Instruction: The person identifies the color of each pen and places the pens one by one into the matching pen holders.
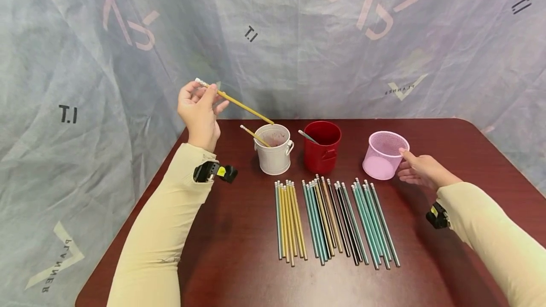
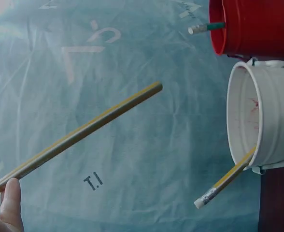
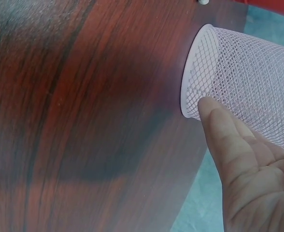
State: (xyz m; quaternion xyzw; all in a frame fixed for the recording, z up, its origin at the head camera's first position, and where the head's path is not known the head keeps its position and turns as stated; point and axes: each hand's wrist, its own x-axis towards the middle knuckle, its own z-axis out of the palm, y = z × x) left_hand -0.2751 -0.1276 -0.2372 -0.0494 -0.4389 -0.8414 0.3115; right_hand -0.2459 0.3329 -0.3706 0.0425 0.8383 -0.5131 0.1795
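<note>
My left hand point(image 1: 202, 112) pinches a yellow pencil point(image 1: 245, 105) near its white eraser end, raised above the table. The pencil slants down so its plain end overlaps the back rim of the white bucket point(image 1: 274, 161) in the head view. Another yellow pencil point(image 2: 226, 179) leans in that bucket, eraser outward. Beside it stands a red bucket point(image 1: 313, 158) with a teal pencil point(image 1: 308, 136) inside. At the right, my right hand point(image 1: 422, 169) holds the pink mesh cup point(image 1: 379, 167), thumb over its rim and fingers along the outside. The cup stands upright.
In front of the containers lie rows of pencils: yellow ones point(image 1: 287, 221) at left, teal, black and tan ones point(image 1: 334, 217) mid-table, teal ones point(image 1: 373, 224) at right. A grey printed cloth point(image 1: 273, 75) hangs behind the dark red-brown table point(image 1: 239, 250).
</note>
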